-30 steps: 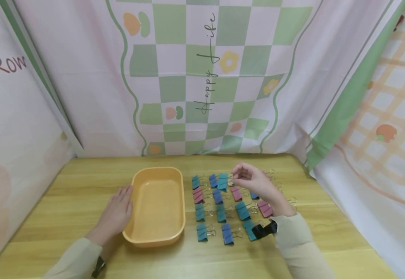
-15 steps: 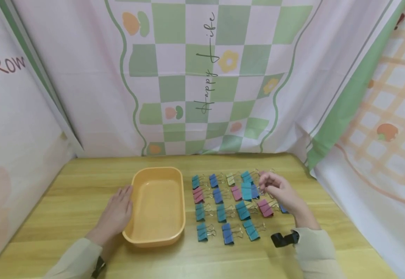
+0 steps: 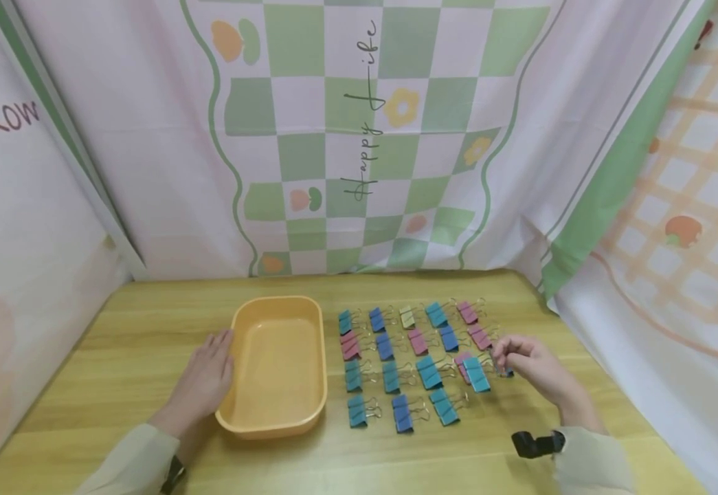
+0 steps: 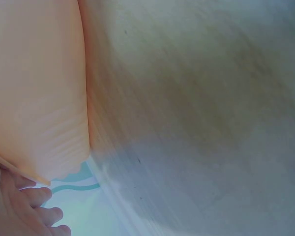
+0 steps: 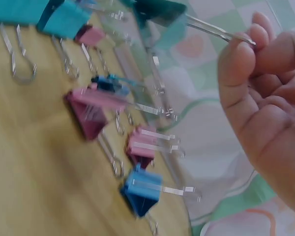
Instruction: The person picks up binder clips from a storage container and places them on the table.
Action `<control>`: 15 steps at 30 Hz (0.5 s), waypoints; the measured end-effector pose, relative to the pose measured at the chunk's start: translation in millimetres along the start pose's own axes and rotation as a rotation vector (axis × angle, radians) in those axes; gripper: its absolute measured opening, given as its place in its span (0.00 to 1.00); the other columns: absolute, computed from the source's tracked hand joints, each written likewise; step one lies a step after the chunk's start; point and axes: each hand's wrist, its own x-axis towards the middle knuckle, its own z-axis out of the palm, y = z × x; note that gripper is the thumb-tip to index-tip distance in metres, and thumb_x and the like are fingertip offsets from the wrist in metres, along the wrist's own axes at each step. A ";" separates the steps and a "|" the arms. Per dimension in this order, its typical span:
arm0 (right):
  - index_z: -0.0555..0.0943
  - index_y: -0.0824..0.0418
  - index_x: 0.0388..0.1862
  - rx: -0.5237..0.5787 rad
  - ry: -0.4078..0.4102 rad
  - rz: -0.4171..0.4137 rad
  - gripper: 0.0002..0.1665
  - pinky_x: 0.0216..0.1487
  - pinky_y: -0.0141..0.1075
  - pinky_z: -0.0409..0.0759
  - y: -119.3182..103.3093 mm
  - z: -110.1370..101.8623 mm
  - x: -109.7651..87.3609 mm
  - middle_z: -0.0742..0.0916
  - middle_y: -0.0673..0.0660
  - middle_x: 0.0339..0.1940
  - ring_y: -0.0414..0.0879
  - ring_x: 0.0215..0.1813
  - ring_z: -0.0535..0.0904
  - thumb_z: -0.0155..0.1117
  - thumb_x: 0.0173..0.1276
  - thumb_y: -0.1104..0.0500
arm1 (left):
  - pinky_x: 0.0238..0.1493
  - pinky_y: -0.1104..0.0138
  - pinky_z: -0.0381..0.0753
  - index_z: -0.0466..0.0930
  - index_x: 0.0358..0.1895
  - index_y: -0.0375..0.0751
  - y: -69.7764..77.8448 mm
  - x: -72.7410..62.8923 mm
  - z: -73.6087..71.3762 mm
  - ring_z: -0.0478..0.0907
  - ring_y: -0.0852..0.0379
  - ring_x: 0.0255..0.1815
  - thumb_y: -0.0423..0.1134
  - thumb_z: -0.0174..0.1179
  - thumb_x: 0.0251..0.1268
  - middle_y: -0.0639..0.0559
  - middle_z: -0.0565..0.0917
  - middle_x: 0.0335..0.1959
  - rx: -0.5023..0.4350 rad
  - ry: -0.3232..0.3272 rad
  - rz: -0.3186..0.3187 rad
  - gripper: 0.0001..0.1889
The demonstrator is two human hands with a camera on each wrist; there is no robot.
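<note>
My right hand [image 3: 538, 371] pinches a teal binder clip [image 3: 476, 375] by its wire handle, thumb against fingertips. In the head view this clip hangs over the right side of the rows, partly covering a pink binder clip [image 3: 460, 363]. The right wrist view shows the held clip [image 5: 160, 17] raised off the table, with the fingertips [image 5: 238, 54] on its wire. At the left, my left hand [image 3: 200, 378] rests with extended fingers against the left side of a yellow-orange tray [image 3: 278, 371]. Nothing lies in the tray.
Rows of teal, blue, pink and yellow binder clips, such as a blue one [image 3: 402, 414] and a yellow one [image 3: 407, 317], lie right of the tray on the wooden table [image 3: 167, 313]. A patterned curtain [image 3: 359, 137] hangs behind the table.
My right hand has carried the teal binder clip rightward and toward the table's front, from the back row to the right side. The left hand and tray have stayed in place.
</note>
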 end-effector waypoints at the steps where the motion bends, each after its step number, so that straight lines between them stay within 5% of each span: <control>1: 0.68 0.78 0.33 0.007 -0.024 0.017 0.06 0.32 0.33 0.77 1.5 -1.5 -2.0 0.78 0.56 0.28 0.44 0.30 0.75 0.43 0.59 0.80 | 0.64 0.42 0.47 0.52 0.66 0.21 0.0 -0.1 -0.2 0.50 0.29 0.65 0.33 0.40 0.70 0.28 0.56 0.66 0.000 0.000 0.000 0.25; 9: 0.66 0.79 0.36 0.004 -0.147 0.210 0.05 0.34 0.36 0.79 14.5 -6.6 -10.9 0.77 0.55 0.30 0.44 0.32 0.75 0.46 0.62 0.75 | 0.64 0.42 0.47 0.52 0.66 0.21 -0.4 -0.2 -1.2 0.49 0.29 0.66 0.33 0.39 0.70 0.28 0.55 0.66 -0.006 -0.006 -0.004 0.25; 15: 0.63 0.82 0.38 -0.007 -0.154 0.313 0.09 0.30 0.34 0.77 18.1 -4.8 -14.0 0.76 0.59 0.30 0.42 0.30 0.73 0.46 0.64 0.73 | 0.65 0.43 0.47 0.52 0.66 0.22 -2.0 0.5 1.1 0.49 0.30 0.66 0.34 0.39 0.71 0.29 0.55 0.67 -0.001 -0.005 -0.009 0.25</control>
